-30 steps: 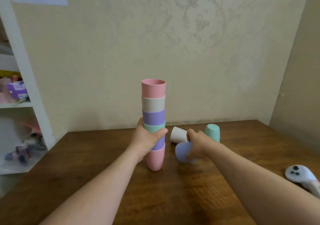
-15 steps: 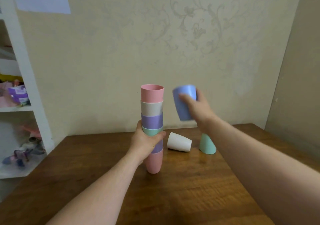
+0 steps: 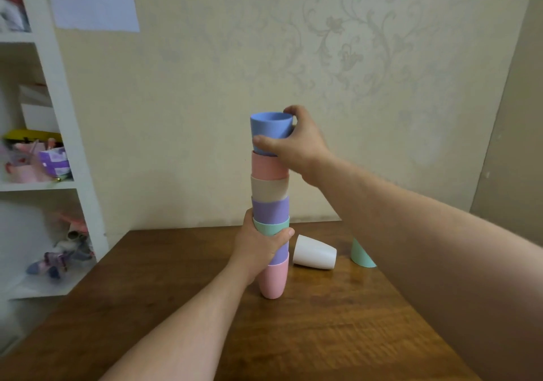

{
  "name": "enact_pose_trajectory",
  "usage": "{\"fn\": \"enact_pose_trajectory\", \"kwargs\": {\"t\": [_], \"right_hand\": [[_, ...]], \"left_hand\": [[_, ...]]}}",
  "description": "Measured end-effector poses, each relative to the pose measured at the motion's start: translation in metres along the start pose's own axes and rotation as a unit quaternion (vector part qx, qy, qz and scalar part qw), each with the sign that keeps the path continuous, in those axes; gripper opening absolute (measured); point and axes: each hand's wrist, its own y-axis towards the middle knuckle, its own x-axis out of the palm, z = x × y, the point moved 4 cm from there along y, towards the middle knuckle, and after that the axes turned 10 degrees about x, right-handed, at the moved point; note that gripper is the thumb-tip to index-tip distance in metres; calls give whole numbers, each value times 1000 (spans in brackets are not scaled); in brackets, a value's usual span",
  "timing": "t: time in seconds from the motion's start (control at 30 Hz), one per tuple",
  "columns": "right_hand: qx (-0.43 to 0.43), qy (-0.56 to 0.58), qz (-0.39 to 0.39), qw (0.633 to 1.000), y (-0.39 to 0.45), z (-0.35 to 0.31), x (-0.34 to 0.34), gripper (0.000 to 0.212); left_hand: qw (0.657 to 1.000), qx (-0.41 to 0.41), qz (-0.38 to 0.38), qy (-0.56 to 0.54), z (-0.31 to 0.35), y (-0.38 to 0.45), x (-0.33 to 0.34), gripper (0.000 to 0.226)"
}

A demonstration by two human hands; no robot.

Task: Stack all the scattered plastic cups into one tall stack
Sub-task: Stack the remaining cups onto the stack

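your right hand [image 3: 296, 142] grips the blue cup [image 3: 271, 129] atop the cup stack [image 3: 269, 207]; your left hand [image 3: 258, 245] clasps the stack's lower part on the wooden table [image 3: 323, 322].

Mint cup [image 3: 360, 256] on the worktop [image 3: 323, 322] half hidden behind the right forearm, lower purple cup [image 3: 278, 253] largely covered by the left hand [image 3: 258, 248], blue cup's [image 3: 271, 126] base masked by right-hand fingers [image 3: 266, 142], shelf [image 3: 38, 185] clutter blurred, wall paper [image 3: 94, 1] cropped at top.
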Motion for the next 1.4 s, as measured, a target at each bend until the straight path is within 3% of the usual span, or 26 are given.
{"fn": "enact_pose_trajectory", "kwargs": {"t": [0.1, 0.23, 0.37, 0.43, 0.57, 0.67, 0.73, 0.83, 0.9, 0.97, 1.03, 1.07, 1.13, 1.2, 1.4], "right_hand": [[15, -2, -7, 1000, 0, 17, 9, 89], [37, -46, -10, 998, 1, 26, 13, 95], [22, -9, -45, 999, 1, 33, 13, 91], [18, 2, -65, 998, 0, 39, 11, 99], [44, -32, -120, 991, -6, 82, 4, 137], [119, -73, -146, 979, -14, 145, -4, 142], [170, -81, -167, 968, -24, 185, -4, 136], [212, -103, -198, 951, -35, 219, 0, 138], [210, -179, -236, 932, -37, 231, 3, 148], [200, -321, -288, 880, -41, 239, 10, 155], [183, -439, -287, 832, -47, 244, 14, 134], [161, -466, -268, 828, -50, 246, 16, 120], [141, -460, -219, 848, -58, 247, 15, 98], [132, -425, -164, 880, -68, 251, 10, 90], [124, -301, -34, 945, -92, 262, -8, 96]], "left_hand": [[997, -7, -24, 70, -1, 5, 3, 83], [997, -15, -11, 72, -3, 8, 6, 80], [991, -12, -20, 130, -4, 8, 9, 79], [994, -16, 1, 107, -2, 8, 8, 78], [997, -44, 1, 61, 0, 6, 10, 56], [997, -29, 36, -64, -5, 3, 6, 78], [995, -20, 34, -94, -5, 0, 7, 86], [992, -15, 45, -119, -3, -3, 6, 77], [991, -6, 45, -123, -1, -5, 6, 70], [991, 1, 41, -125, 0, -5, 5, 67], [991, 1, 41, -128, -2, -4, 5, 66], [990, -1, 41, -132, -2, -4, 6, 66], [992, -3, 44, -120, -2, -5, 6, 67], [992, -7, 54, -113, 0, -5, 7, 68], [988, -5, 51, -147, 7, -7, 1, 74]]}}
